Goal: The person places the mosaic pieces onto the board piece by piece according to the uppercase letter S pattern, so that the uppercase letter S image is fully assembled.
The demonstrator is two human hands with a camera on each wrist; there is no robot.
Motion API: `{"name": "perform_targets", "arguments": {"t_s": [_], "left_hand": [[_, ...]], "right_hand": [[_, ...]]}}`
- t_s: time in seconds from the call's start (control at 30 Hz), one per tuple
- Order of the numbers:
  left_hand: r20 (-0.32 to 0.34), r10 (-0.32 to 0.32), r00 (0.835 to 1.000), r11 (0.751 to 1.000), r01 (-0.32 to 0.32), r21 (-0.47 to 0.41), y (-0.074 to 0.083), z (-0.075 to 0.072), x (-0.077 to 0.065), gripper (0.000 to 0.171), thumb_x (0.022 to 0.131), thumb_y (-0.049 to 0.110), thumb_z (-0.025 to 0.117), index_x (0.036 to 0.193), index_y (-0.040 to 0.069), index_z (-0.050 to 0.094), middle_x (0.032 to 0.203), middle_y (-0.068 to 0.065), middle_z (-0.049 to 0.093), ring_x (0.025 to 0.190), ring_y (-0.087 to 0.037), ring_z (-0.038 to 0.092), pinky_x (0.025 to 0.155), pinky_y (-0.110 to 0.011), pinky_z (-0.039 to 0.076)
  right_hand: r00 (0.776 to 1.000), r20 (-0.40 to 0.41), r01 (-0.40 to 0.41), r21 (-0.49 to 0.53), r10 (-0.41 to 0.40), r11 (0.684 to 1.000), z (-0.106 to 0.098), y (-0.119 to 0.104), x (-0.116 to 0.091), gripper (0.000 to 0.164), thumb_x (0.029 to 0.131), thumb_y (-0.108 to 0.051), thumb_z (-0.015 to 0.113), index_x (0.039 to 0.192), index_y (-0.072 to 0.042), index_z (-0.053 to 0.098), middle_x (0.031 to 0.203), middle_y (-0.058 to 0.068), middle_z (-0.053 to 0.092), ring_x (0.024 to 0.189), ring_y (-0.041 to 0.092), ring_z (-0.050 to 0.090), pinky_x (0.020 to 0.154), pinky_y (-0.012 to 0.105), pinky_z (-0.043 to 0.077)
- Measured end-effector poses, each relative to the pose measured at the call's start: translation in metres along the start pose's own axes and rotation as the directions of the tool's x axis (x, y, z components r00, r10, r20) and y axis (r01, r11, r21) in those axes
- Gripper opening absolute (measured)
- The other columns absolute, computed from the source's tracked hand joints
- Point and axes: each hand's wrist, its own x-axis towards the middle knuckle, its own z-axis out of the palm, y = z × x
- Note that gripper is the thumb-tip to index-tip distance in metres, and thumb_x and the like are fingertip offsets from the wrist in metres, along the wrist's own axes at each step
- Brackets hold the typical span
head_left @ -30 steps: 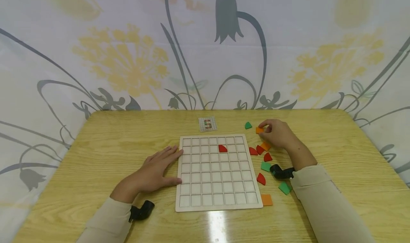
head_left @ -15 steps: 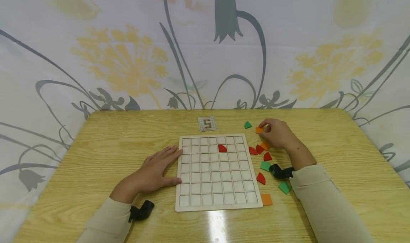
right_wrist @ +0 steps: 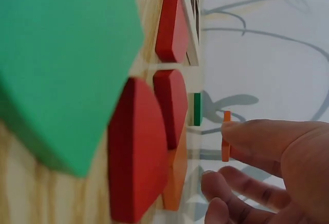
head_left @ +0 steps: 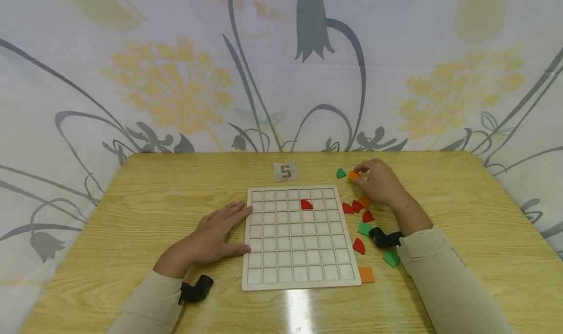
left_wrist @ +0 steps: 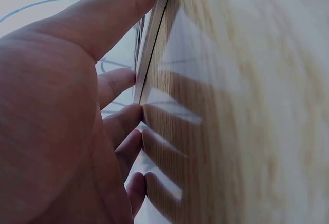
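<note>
My right hand (head_left: 379,183) pinches an orange square tile (right_wrist: 226,136) between thumb and finger; in the right wrist view the tile is held up off the table. My left hand (head_left: 211,233) lies with fingers spread at the left edge of the pale grid board (head_left: 245,270), thumb and index finger touching its rim. A red quarter-round tile (head_left: 306,205) sits in one cell of the second row. To the right of the board lie several loose tiles, among them a red quarter-round one (head_left: 358,246) and a green one (head_left: 391,258).
A small pattern card (head_left: 286,171) with a coloured figure lies behind the board. A green quarter-round tile (head_left: 340,173) is near the right hand. One orange square tile (head_left: 366,274) touches the board's lower right corner. A patterned cloth (head_left: 281,70) hangs behind the table.
The right hand has lifted the orange tile and shifted slightly back and to the left. The left hand and the board stay where they were.
</note>
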Motion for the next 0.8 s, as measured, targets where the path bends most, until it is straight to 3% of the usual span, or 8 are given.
{"name": "perform_targets", "arguments": {"t_s": [0.27,0.8], "left_hand": [[0.003,-0.004,1.000,1.000,0.004,-0.005,-0.001,0.000,0.000,0.088,0.090,0.053,0.070,0.160,0.022,0.028,0.168,-0.007,0.018,0.155,-0.036,0.014,0.112,-0.075,0.014],[-0.001,-0.003,1.000,1.000,0.003,-0.004,0.001,0.000,0.001,0.087,0.089,0.051,0.071,0.160,0.022,0.029,0.168,-0.008,0.019,0.155,-0.036,0.015,0.112,-0.075,0.014]], "right_hand": [[1.000,-0.014,0.017,0.069,-0.016,0.997,0.000,-0.015,-0.001,0.032,0.098,-0.013,0.065,0.126,0.001,0.064,0.131,0.024,0.059,0.079,0.024,0.061,0.063,0.031,0.050],[0.989,-0.086,0.129,0.093,-0.122,0.987,0.007,-0.042,-0.009,0.027,0.096,-0.011,0.068,0.121,-0.001,0.068,0.123,0.018,0.064,0.069,0.022,0.058,0.057,0.028,0.048]]}}
